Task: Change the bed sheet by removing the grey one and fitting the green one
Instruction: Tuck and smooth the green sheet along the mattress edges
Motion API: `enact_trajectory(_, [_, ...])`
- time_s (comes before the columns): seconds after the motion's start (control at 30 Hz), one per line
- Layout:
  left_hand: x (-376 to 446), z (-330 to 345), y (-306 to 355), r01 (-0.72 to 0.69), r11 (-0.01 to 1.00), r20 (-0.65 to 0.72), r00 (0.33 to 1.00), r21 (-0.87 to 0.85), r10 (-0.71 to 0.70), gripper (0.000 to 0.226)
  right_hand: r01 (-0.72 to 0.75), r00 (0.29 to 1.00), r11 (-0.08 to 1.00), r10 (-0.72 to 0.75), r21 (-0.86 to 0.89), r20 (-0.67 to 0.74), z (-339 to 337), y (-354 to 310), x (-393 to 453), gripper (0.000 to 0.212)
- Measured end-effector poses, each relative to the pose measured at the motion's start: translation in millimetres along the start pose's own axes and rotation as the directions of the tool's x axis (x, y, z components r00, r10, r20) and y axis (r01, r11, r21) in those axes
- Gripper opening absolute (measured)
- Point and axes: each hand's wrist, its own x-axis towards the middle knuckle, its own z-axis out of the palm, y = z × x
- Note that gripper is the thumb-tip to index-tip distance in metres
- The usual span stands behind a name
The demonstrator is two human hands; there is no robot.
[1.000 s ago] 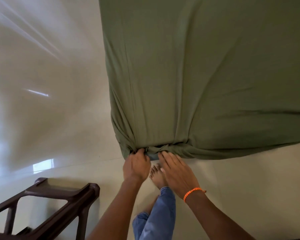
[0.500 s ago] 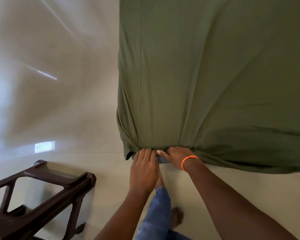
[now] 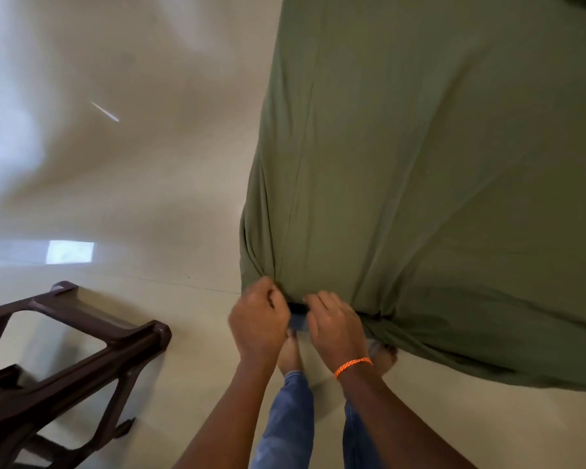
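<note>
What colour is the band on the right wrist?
Orange, with lighter flecks: the wrist band, seen best in the head view.

Stool: a dark brown plastic stool [image 3: 71,360] is standing at lower left on the floor.
Floor: glossy cream tiles [image 3: 122,184] are reflecting window light.

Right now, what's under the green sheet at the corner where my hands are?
Between the left hand and right hand, a dark gap and a bluish patch show under the green sheet. Everything else beneath is covered.
</note>
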Motion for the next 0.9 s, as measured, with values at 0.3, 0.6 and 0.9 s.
enact_trajectory(0.3, [41,29,-40,0.269,0.924,0.032,0.962,-0.271,-0.271,0.036,-0.149,0.977,0.988,0.142,0.035,0.16,1,-73,77,0.028])
enact_trajectory(0.6, [20,47,-111,0.609,0.785,0.041,0.786,0.114,-0.616,0.028,0.318,0.922,0.948,-0.304,-0.02,0.238,26,-89,95,0.023])
enact_trajectory(0.9, [63,59,-84,0.439,0.573,0.002,0.795,-0.692,-0.607,0.017,0.53,0.841,0.839,-0.5,-0.127,0.206,40,-90,149,0.012])
